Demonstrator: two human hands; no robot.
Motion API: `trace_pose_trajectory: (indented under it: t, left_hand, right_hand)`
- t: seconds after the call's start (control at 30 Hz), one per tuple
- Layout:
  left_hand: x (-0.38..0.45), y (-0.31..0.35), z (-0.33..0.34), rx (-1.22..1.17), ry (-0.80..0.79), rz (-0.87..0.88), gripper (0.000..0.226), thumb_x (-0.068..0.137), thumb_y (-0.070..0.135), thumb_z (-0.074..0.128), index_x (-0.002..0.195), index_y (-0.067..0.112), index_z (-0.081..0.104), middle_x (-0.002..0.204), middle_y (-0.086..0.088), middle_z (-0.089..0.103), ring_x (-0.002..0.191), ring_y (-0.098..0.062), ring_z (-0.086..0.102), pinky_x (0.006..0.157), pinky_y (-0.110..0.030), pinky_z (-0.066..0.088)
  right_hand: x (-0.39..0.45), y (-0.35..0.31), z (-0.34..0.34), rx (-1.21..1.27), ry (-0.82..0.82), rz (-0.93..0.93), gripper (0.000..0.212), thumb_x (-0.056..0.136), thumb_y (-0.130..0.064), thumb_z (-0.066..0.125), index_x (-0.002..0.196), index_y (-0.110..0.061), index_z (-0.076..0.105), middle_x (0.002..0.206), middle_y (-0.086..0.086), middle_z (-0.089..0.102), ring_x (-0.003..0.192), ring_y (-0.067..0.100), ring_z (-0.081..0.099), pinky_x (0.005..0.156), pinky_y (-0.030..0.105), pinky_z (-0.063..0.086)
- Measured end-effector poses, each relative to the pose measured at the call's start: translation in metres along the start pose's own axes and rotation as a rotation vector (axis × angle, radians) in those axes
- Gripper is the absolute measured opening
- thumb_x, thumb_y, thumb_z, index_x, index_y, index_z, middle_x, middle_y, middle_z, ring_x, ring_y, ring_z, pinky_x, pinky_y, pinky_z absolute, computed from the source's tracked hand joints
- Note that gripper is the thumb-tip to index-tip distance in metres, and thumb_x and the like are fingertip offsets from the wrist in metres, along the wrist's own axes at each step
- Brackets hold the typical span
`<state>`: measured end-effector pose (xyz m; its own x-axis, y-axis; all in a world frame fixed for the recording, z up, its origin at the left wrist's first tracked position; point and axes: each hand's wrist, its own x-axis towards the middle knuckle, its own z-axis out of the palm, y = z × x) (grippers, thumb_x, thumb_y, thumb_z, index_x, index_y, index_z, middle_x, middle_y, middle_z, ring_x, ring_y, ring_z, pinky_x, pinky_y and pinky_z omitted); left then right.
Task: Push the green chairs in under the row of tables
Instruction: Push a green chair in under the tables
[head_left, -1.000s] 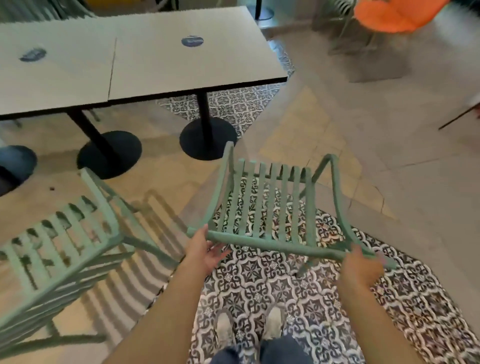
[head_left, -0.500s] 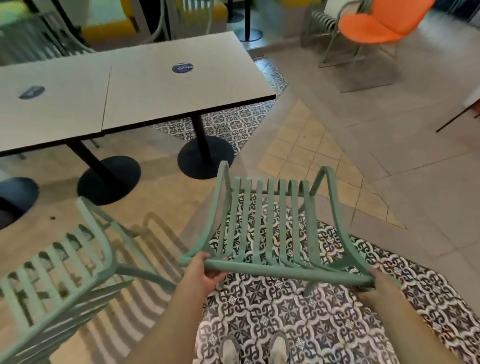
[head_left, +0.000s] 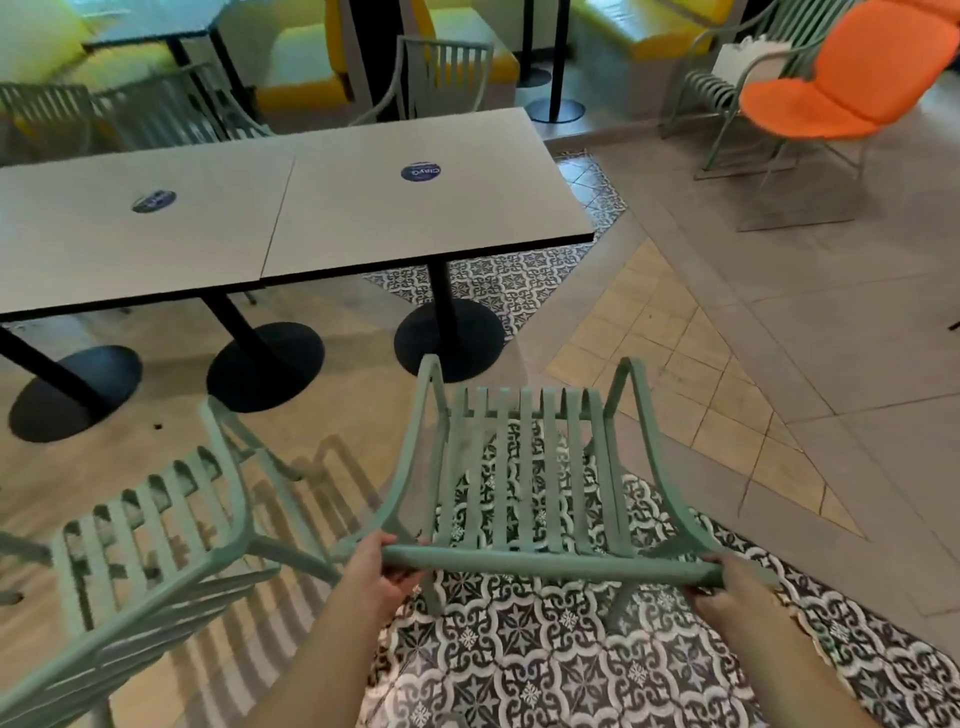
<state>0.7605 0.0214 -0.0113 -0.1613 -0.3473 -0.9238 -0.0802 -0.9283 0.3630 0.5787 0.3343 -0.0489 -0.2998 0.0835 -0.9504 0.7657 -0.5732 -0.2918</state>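
Presently, fingers: those of the left hand curl round the left end of the top rail; those of the right hand curl round its right end, so both hands grip the same bar.
Held chair: the green chair lies straight ahead of the fingers, its slatted seat and two armrests pointing away from them, toward the counter.
Floor under it: the patterned tiles run beneath the chair and the forearms.
Counter: the row of tables stands beyond the chair, ahead and to the left of the fingers, well apart from the chair's front edge.
In the way: the nearest black pedestal base sits just past the chair's left armrest, between chair and counter.
Second chair: another green chair stands just left of the left hand, angled toward the counter, not under it.
Farther off: an orange chair stands far ahead to the right.
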Motion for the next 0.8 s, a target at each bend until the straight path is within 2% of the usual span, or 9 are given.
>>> trace_pose_trajectory:
  t: [0.07, 0.17, 0.27, 0.37, 0.43, 0.5, 0.6, 0.7, 0.8]
  left_hand:
    - [0.004, 0.007, -0.008, -0.045, 0.027, 0.006, 0.032, 0.092, 0.006, 0.055, 0.122, 0.002, 0.047, 0.119, -0.027, 0.058, 0.097, -0.036, 0.064, 0.084, -0.053, 0.052]
    - [0.008, 0.020, -0.018, -0.108, 0.053, 0.013, 0.033, 0.093, 0.007, 0.053, 0.125, 0.002, 0.045, 0.123, -0.026, 0.056, 0.106, -0.036, 0.062, 0.086, -0.053, 0.051]
    - [0.013, 0.035, -0.026, -0.145, 0.048, 0.030, 0.019, 0.095, 0.007, 0.049, 0.113, 0.002, 0.046, 0.124, -0.026, 0.053, 0.114, -0.035, 0.059, 0.088, -0.053, 0.048]
    - [0.020, 0.053, -0.030, -0.147, 0.043, 0.021, 0.007, 0.097, 0.008, 0.044, 0.097, 0.000, 0.044, 0.121, -0.024, 0.053, 0.116, -0.033, 0.056, 0.101, -0.050, 0.043]
    - [0.024, 0.065, -0.030, -0.161, 0.026, 0.010, 0.010, 0.097, 0.007, 0.043, 0.088, 0.002, 0.041, 0.116, -0.026, 0.052, 0.112, -0.034, 0.056, 0.103, -0.049, 0.042]
    - [0.033, 0.070, -0.031, -0.169, 0.016, 0.004, 0.012, 0.096, 0.007, 0.043, 0.085, 0.003, 0.042, 0.113, -0.025, 0.053, 0.097, -0.034, 0.060, 0.093, -0.046, 0.048]
    - [0.046, 0.081, -0.036, -0.146, 0.000, -0.015, 0.014, 0.094, 0.009, 0.042, 0.081, 0.005, 0.042, 0.100, -0.023, 0.058, 0.075, -0.029, 0.057, 0.061, -0.039, 0.053]
    - [0.053, 0.084, -0.036, -0.144, -0.002, -0.020, 0.014, 0.094, 0.009, 0.042, 0.080, 0.004, 0.043, 0.086, -0.024, 0.061, 0.075, -0.029, 0.056, 0.063, -0.040, 0.052]
    - [0.051, 0.083, -0.035, -0.152, -0.018, -0.017, 0.015, 0.094, 0.009, 0.043, 0.081, 0.002, 0.044, 0.064, -0.023, 0.067, 0.075, -0.030, 0.057, 0.048, -0.037, 0.055]
  right_hand:
    - [0.000, 0.006, 0.015, -0.025, -0.032, 0.019, 0.015, 0.088, -0.004, 0.055, 0.100, -0.002, 0.045, 0.114, 0.017, 0.049, 0.080, 0.031, 0.053, 0.083, 0.040, 0.050]
    - [-0.001, 0.017, 0.039, -0.052, -0.058, 0.028, 0.020, 0.088, -0.003, 0.054, 0.104, -0.002, 0.042, 0.108, 0.018, 0.047, 0.079, 0.033, 0.052, 0.086, 0.042, 0.049]
    - [0.001, 0.029, 0.064, -0.109, -0.079, 0.036, 0.012, 0.087, -0.002, 0.055, 0.090, -0.002, 0.043, 0.102, 0.019, 0.048, 0.078, 0.033, 0.052, 0.088, 0.042, 0.050]
    - [0.003, 0.043, 0.088, -0.154, -0.078, 0.043, 0.013, 0.086, -0.002, 0.055, 0.090, -0.004, 0.043, 0.099, 0.019, 0.048, 0.076, 0.033, 0.054, 0.070, 0.040, 0.054]
    - [0.008, 0.049, 0.103, -0.170, -0.070, 0.043, 0.021, 0.084, -0.003, 0.056, 0.102, -0.005, 0.046, 0.103, 0.019, 0.051, 0.078, 0.032, 0.056, 0.057, 0.040, 0.054]
    - [0.011, 0.051, 0.113, -0.183, -0.072, 0.037, 0.037, 0.083, -0.003, 0.057, 0.117, -0.007, 0.044, 0.112, 0.018, 0.050, 0.082, 0.033, 0.057, 0.064, 0.038, 0.054]
    - [0.014, 0.055, 0.125, -0.181, -0.107, 0.044, 0.046, 0.081, -0.001, 0.057, 0.125, -0.007, 0.042, 0.120, 0.020, 0.049, 0.093, 0.035, 0.058, 0.071, 0.042, 0.054]
    - [0.015, 0.056, 0.130, -0.146, -0.103, 0.055, 0.045, 0.083, -0.002, 0.058, 0.125, -0.005, 0.043, 0.121, 0.020, 0.050, 0.099, 0.034, 0.058, 0.080, 0.040, 0.054]
    - [0.017, 0.055, 0.132, -0.171, -0.112, 0.040, 0.045, 0.084, -0.003, 0.058, 0.126, -0.005, 0.043, 0.123, 0.019, 0.050, 0.095, 0.034, 0.058, 0.079, 0.040, 0.054]
